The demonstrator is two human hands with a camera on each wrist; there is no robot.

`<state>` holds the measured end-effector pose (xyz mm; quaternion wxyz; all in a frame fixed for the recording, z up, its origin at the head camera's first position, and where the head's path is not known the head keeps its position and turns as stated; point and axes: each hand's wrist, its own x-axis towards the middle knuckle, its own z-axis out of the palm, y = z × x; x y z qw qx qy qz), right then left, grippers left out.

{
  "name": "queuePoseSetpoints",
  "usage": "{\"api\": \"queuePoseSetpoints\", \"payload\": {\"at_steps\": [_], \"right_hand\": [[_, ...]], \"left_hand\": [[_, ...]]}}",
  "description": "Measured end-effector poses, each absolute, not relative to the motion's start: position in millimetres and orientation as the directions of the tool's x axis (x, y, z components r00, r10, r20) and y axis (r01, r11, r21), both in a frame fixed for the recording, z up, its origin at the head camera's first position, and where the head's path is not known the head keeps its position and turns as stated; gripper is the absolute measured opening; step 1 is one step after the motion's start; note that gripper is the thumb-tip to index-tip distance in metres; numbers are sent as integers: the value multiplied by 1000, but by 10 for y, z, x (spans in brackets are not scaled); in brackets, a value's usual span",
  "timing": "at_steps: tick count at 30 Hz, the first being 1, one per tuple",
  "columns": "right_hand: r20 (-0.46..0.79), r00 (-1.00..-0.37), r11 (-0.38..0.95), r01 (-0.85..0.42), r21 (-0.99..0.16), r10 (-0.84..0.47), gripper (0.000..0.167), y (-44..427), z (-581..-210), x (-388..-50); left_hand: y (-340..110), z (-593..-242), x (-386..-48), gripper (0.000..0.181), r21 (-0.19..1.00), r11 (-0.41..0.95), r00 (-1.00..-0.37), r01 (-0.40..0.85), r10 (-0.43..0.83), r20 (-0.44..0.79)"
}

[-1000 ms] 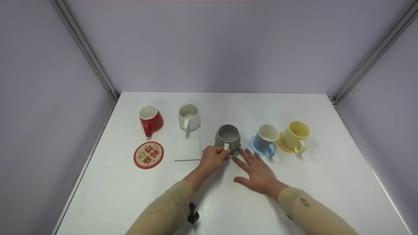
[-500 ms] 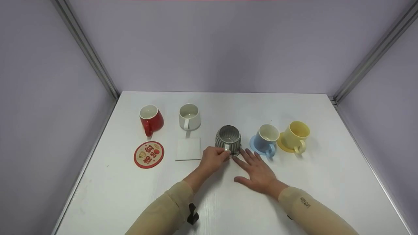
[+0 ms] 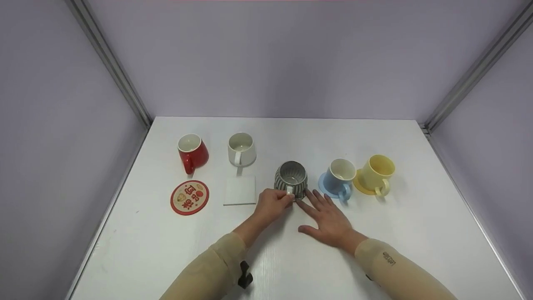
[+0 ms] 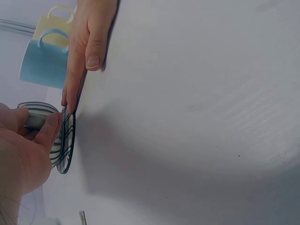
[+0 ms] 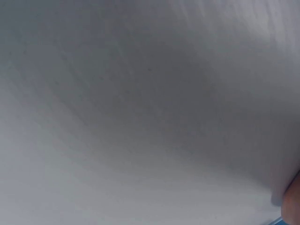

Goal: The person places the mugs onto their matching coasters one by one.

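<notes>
My left hand (image 3: 271, 205) pinches the pale handle of a dark-striped mug (image 3: 292, 175) between thumb and fingers. The mug stands upright over a coaster with dark crossing lines (image 4: 69, 143), mostly hidden under it in the head view. My right hand (image 3: 331, 223) lies on the table with its fingers straight and spread. In the left wrist view its fingertips touch the coaster's edge or come very close. The right wrist view holds mostly bare table, with a bit of a fingertip (image 5: 292, 206) in the corner.
Right of the hands, a blue mug (image 3: 336, 183) stands on a blue coaster (image 3: 322, 183), and a yellow mug (image 3: 372, 179) on a yellow coaster (image 3: 359, 187). To the left, a red mug (image 3: 198, 156) and a white mug (image 3: 245, 157) stand behind a red-rimmed round coaster (image 3: 189, 198) and a white square coaster (image 3: 240, 190).
The striped mug has shifted slightly toward me with my left hand, so less of the lined coaster's front shows. My right hand has stayed in place.
</notes>
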<state>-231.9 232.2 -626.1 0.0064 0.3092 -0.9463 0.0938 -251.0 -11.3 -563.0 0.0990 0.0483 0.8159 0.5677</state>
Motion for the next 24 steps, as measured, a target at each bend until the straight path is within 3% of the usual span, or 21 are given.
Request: {"api": "queuePoseSetpoints", "payload": {"at_steps": [24], "right_hand": [[80,-808,790,-588,-175,-583,82,2316,-6237,-2305]], "left_hand": [[-110,-5664,-2469,33,934,358,-971,16,229,-71]]}}
